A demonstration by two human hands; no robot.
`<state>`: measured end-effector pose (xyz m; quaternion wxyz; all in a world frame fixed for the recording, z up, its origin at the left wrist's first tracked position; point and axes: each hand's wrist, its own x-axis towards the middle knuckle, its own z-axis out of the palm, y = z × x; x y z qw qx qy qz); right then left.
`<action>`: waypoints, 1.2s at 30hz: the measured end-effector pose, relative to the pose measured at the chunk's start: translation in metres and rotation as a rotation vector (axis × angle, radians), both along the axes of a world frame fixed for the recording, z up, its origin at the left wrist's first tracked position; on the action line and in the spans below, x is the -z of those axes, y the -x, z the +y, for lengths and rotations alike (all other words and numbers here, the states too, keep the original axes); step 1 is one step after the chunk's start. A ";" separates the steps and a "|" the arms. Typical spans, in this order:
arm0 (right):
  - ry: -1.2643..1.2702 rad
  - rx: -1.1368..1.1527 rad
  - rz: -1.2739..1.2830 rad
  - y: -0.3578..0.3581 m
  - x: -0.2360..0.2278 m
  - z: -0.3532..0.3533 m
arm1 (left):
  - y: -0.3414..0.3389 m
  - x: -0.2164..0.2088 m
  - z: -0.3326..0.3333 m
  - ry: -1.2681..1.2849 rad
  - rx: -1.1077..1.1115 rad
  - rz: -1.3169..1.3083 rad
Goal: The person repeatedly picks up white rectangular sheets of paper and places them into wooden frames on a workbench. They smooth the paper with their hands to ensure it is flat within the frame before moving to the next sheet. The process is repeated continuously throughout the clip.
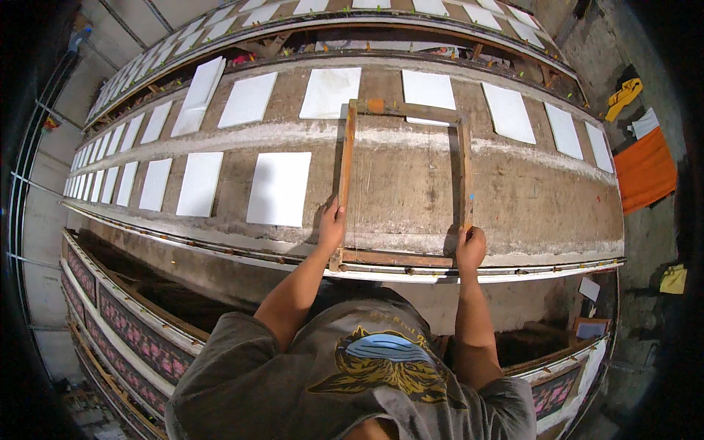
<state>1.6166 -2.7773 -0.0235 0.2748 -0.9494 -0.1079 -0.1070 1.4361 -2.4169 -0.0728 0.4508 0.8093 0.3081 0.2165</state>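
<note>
I hold a rectangular wooden frame (347,158) over a long, brown, worn table (546,209). My left hand (332,226) is closed round the frame's left bar near its lower corner. On the right bar, also low down, my right hand (471,248) grips the wood. The table surface shows through the frame's middle; I cannot tell whether a fine mesh spans it. At the far side the frame's top bar overlaps a white sheet (430,88). Left of the frame lies another white sheet (279,189), apart from it.
Several white sheets lie in two rows along the table. A rail (528,273) runs along its near edge. Beyond stands another table with sheets (374,4). Dark patterned panels (139,326) are behind me at left. An orange cloth (645,169) hangs or lies at right.
</note>
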 end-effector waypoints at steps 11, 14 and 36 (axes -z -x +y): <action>0.024 0.014 0.086 -0.002 0.000 0.000 | -0.003 -0.014 -0.005 0.102 -0.022 0.048; 0.042 0.005 0.077 -0.002 0.001 -0.002 | -0.003 -0.003 -0.003 0.081 -0.021 0.038; -0.046 -0.534 0.131 0.073 -0.089 0.335 | 0.044 -0.070 0.168 -0.201 -0.209 0.084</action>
